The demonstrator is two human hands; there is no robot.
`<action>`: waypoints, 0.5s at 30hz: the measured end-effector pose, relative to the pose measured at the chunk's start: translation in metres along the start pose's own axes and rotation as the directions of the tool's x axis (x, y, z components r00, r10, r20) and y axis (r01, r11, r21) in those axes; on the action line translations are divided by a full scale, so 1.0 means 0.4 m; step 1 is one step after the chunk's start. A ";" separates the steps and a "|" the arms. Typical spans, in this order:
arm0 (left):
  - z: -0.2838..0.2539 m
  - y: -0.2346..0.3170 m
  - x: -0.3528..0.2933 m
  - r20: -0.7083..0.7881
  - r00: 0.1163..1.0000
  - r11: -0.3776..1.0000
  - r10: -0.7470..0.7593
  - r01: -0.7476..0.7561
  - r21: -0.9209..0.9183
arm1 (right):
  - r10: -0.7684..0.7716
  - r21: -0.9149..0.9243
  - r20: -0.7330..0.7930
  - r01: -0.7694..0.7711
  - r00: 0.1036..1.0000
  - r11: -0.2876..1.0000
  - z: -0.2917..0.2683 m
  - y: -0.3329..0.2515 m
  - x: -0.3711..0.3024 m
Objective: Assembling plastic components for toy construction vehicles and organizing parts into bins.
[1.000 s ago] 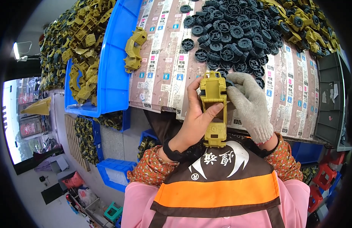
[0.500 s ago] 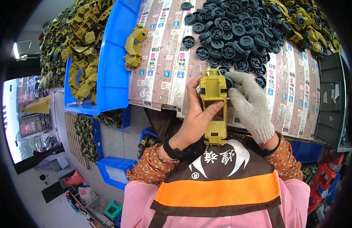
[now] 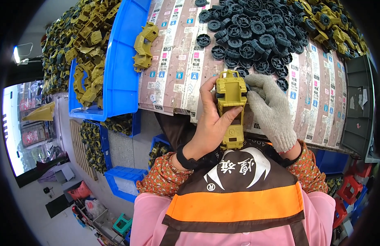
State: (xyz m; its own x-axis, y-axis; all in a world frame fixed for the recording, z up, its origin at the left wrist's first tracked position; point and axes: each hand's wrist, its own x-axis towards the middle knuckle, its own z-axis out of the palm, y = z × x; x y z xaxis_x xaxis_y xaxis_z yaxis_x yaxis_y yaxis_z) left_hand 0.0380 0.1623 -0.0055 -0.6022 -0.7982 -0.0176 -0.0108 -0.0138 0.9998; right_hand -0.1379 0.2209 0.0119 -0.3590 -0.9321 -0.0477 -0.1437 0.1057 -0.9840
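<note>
At the left edge of the desk (image 3: 173, 86), a blue bin (image 3: 126, 61) is filled with yellow plastic parts (image 3: 91, 82), and a curved yellow piece (image 3: 144, 46) is laid just beside its outer wall. Over the desk's near edge, a yellow toy vehicle body (image 3: 231, 96) is gripped by the bare left hand (image 3: 208, 127), with the thumb laid across the top and the other fingers wrapped around the left side. Little has been changed in the last second: the body's near end seems to have been tipped slightly and both holds have been kept, so handling at the far end's right side is judged unfinished. There, a dark wheel (image 3: 247, 87) is met by the bent fingers of the gloved right hand (image 3: 271, 110); whether it is pinched or only pressed cannot be told. Beyond, a heap of loose wheels (image 3: 257, 35) is cut off by the view's top; more vehicle bodies (image 3: 339, 35) are piled at the far right corner, and the right edge is flanked by a grey crate (image 3: 358, 98). The left fingertips, the body's underside and most of the wheel are hidden.
</note>
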 end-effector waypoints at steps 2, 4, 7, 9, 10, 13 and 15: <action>0.000 -0.002 -0.001 0.008 1.000 1.000 0.016 -0.016 0.009 | 0.025 -0.015 -0.018 -0.025 1.000 1.000 -0.002 -0.003 0.002; 0.000 -0.010 -0.003 0.015 0.999 0.999 0.033 -0.033 0.030 | -0.001 -0.019 -0.032 0.001 0.999 1.000 -0.005 0.003 0.004; 0.001 -0.005 -0.004 -0.002 1.000 1.000 0.021 -0.021 0.015 | 0.001 0.015 -0.033 0.000 0.999 1.000 0.002 0.001 -0.006; 0.000 -0.001 -0.004 0.003 1.000 0.999 0.030 -0.030 0.043 | 0.026 0.052 -0.021 -0.025 0.999 0.998 0.002 -0.006 -0.012; -0.001 0.000 -0.004 0.008 0.999 0.997 0.039 -0.040 0.072 | -0.004 0.025 -0.023 0.005 1.000 1.000 0.001 -0.007 -0.013; -0.009 -0.012 -0.008 0.010 0.999 0.985 0.049 -0.050 0.165 | -0.031 -0.022 -0.011 0.031 0.999 0.999 -0.001 -0.010 -0.020; -0.012 -0.004 -0.007 0.042 0.997 0.967 0.069 -0.078 0.243 | -0.026 -0.044 0.000 0.026 1.000 0.999 -0.004 -0.005 -0.023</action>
State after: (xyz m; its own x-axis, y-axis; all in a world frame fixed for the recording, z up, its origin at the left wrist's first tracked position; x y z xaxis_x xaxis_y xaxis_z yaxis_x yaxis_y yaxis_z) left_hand 0.0437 0.1618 -0.0070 -0.6347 -0.7710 0.0518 -0.1580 0.1952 0.9680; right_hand -0.1358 0.2298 0.0147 -0.3555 -0.9344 -0.0222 -0.1934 0.0967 -0.9763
